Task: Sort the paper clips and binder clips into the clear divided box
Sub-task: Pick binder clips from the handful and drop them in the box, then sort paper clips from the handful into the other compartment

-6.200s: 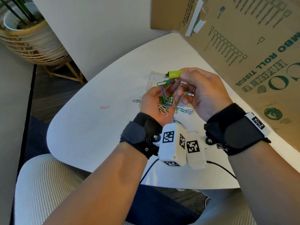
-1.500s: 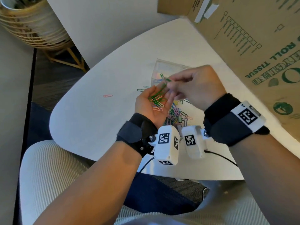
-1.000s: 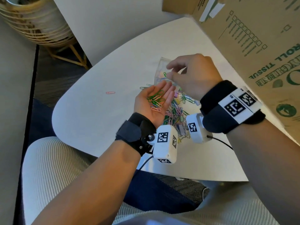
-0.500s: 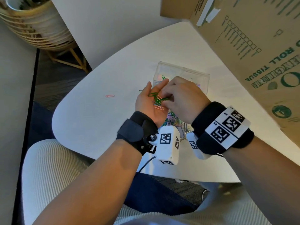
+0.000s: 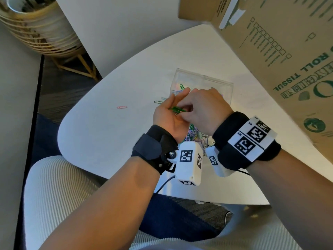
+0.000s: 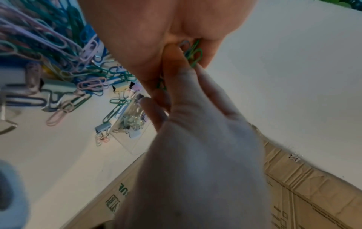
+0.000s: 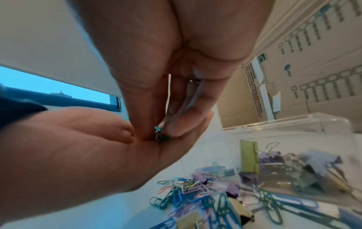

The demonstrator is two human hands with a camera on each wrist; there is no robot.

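Note:
My left hand (image 5: 165,120) is held palm up above the table with its fingers straight, and a small heap of green paper clips (image 5: 175,109) lies in the palm. My right hand (image 5: 182,112) reaches down into that palm. Its thumb and fingertips (image 7: 172,128) pinch some of the green paper clips (image 7: 160,137). Just beyond both hands stands the clear divided box (image 5: 203,82). One compartment holds binder clips (image 7: 290,167). Beneath my hands a mixed pile of paper clips and binder clips (image 5: 193,131) lies on the white table (image 5: 108,141).
A big cardboard box (image 5: 279,60) crowds the table's right side, close to the clear box. One pink paper clip (image 5: 122,107) lies alone at the left, and a green one (image 5: 158,101) sits near my left fingers. A woven planter (image 5: 36,27) stands on the floor at far left.
My right hand dropped a clip at the clear box a second ago. It has come back down into my left palm and now pinches more green clips. The left hand stayed in place.

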